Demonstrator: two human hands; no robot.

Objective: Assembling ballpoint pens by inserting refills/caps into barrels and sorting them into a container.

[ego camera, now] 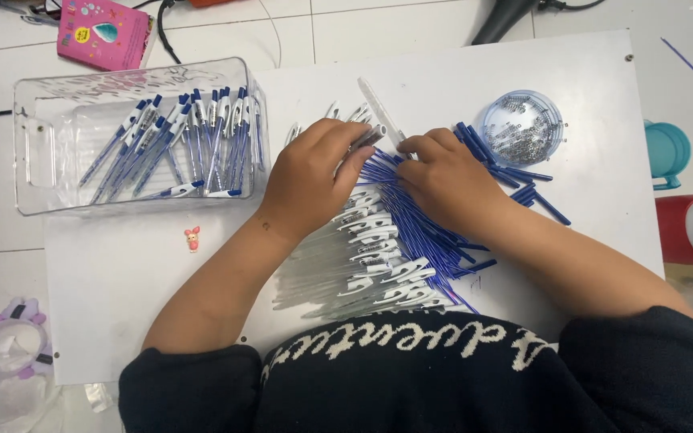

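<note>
Both hands' grips meet over pen parts point(387, 248) beside bin point(42, 112).

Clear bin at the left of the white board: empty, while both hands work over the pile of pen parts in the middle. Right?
Not quite. The head view shows the clear bin holding a row of blue-and-white pens, not empty. The rest stands: left hand and right hand work over the pile of pen parts mid-board.

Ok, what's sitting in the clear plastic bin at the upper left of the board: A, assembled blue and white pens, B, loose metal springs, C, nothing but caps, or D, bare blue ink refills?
A: the clear plastic bin holds a row of assembled blue and white pens, while the small metal springs sit in a round dish on the right.
</note>
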